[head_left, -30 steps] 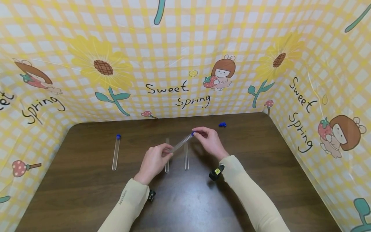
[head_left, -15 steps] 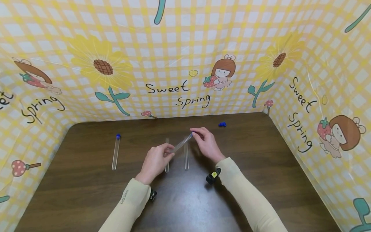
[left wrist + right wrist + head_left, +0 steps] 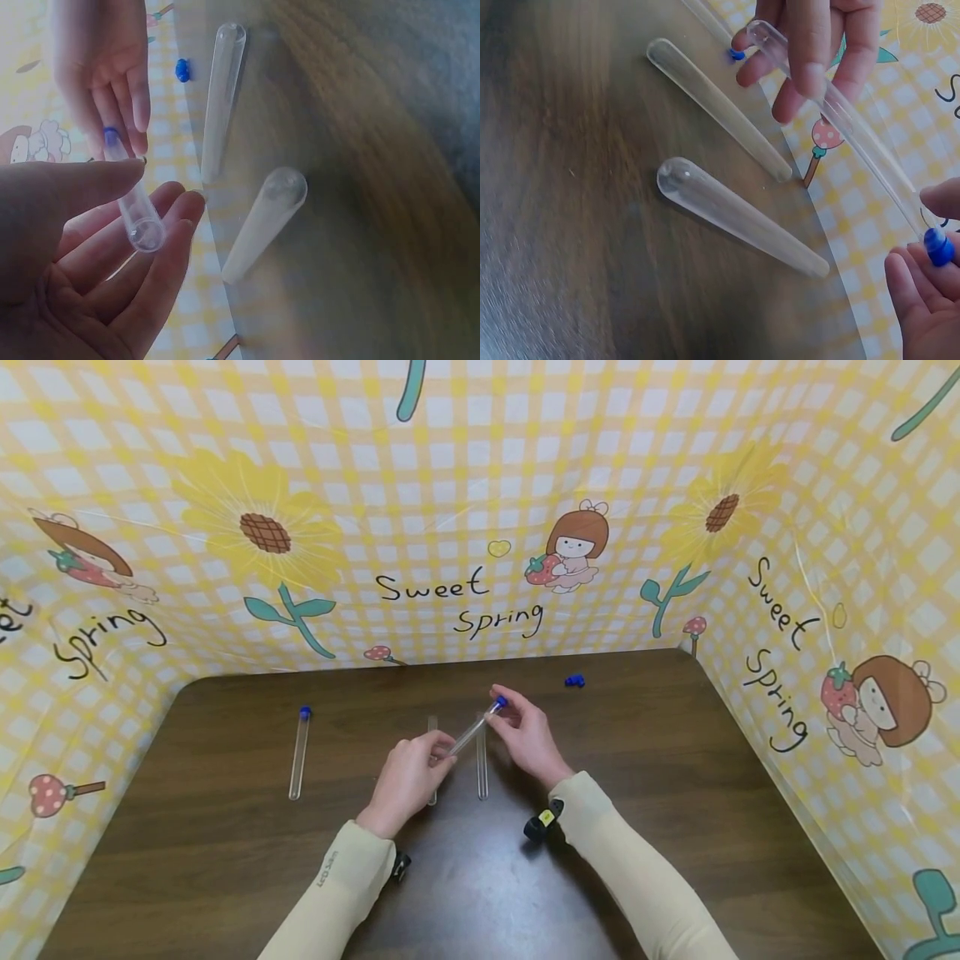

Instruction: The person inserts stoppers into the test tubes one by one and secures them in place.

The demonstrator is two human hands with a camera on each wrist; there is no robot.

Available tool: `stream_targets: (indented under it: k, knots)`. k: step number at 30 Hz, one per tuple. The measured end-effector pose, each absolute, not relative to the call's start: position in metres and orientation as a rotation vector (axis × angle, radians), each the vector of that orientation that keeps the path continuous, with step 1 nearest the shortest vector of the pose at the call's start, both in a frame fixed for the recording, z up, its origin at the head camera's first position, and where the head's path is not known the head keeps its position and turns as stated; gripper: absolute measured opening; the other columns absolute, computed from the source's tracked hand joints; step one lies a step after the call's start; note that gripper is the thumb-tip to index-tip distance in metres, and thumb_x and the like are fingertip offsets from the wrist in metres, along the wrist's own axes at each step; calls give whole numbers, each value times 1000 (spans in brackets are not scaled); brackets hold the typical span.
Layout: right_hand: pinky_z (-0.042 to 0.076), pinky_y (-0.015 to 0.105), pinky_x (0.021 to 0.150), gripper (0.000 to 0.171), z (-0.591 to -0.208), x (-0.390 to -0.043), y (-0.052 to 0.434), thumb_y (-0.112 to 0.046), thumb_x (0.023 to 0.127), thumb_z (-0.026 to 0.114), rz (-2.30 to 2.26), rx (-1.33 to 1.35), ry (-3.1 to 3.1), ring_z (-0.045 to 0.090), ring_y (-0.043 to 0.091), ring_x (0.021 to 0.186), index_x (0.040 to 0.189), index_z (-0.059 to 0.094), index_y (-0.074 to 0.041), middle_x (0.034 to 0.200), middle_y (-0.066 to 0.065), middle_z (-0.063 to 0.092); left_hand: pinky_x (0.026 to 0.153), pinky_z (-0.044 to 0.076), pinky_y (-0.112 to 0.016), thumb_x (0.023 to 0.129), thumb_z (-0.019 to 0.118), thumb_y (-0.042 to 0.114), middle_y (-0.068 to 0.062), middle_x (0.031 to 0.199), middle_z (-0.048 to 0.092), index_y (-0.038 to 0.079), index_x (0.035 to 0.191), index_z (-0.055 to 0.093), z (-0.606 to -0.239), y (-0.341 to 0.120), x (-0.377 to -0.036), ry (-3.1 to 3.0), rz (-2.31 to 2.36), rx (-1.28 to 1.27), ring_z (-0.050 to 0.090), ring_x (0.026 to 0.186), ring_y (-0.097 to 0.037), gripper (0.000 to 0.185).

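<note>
You are in the capping step: your left hand (image 3: 408, 777) pinches the rounded end of the clear tube (image 3: 472, 733) held above the tabletop (image 3: 675, 793), your right hand (image 3: 525, 739), fingers loosely curled, sits at its blue cap (image 3: 500, 702), which probably needs pressing fully home next.

My left hand (image 3: 408, 777) pinches the closed end of a clear test tube (image 3: 472, 732) while my right hand (image 3: 525, 737) holds it near its blue cap (image 3: 501, 702), the tube slanting toward 1 o'clock above the dark tabletop (image 3: 675, 793). Under it two uncapped tubes (image 3: 482, 764) lie side by side. A capped tube (image 3: 299, 754) lies well apart at 9 o'clock, and a loose blue cap (image 3: 574, 680) sits at 1 o'clock near the patterned backdrop (image 3: 450, 527).
</note>
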State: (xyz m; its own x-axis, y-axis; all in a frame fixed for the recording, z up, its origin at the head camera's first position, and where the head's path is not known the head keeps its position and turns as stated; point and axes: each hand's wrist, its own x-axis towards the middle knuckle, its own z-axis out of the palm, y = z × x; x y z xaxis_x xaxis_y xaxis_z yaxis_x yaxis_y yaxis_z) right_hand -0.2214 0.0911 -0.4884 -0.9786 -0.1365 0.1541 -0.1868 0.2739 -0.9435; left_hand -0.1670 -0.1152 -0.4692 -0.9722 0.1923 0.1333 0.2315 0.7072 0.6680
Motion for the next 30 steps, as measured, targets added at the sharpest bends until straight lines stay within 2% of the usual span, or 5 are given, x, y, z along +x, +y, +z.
stream_targets:
  k: [4, 12, 16, 23, 30]
  knots:
    - [52, 38, 94, 52, -489, -219, 89, -9, 97, 71, 1914, 279, -2421, 67, 28, 111, 145, 51, -6, 145, 14, 56, 66, 54, -35, 93, 76, 9, -4, 94, 75, 10, 107, 73, -470, -113, -166, -2843, -1122, -355, 69, 77, -13, 15]
    - [53, 42, 94, 47, -488, -219, 90, -16, 94, 77, 1922, 155, -2452, 67, 26, 113, 138, 61, -13, 133, 16, 64, 56, 47, -33, 93, 75, 9, -7, 94, 76, 9, 105, 72, -471, -111, -166, -2838, -1097, -341, 59, 60, -11, 13]
    - [52, 40, 95, 50, -490, -222, 90, -15, 93, 77, 1917, 153, -2448, 66, 25, 112, 141, 61, -14, 134, 13, 64, 60, 50, -33, 93, 75, 10, -8, 96, 76, 8, 105, 72, -471, -110, -167, -2828, -1082, -359, 65, 68, -12, 13]
    - [53, 37, 93, 51, -489, -224, 88, -12, 94, 76, 2010, 132, -2382, 67, 25, 109, 141, 58, -8, 132, 10, 66, 64, 53, -36, 93, 75, 9, -8, 96, 76, 8, 105, 72, -471, -108, -168, -2807, -1065, -370, 71, 78, -16, 12]
    - [54, 34, 89, 51, -487, -221, 86, -12, 94, 75, 2077, 91, -2345, 68, 21, 108, 143, 58, -11, 137, 9, 63, 70, 57, -40, 92, 76, 7, -9, 98, 76, 7, 105, 71, -472, -105, -168, -2802, -1080, -386, 74, 88, -21, 14]
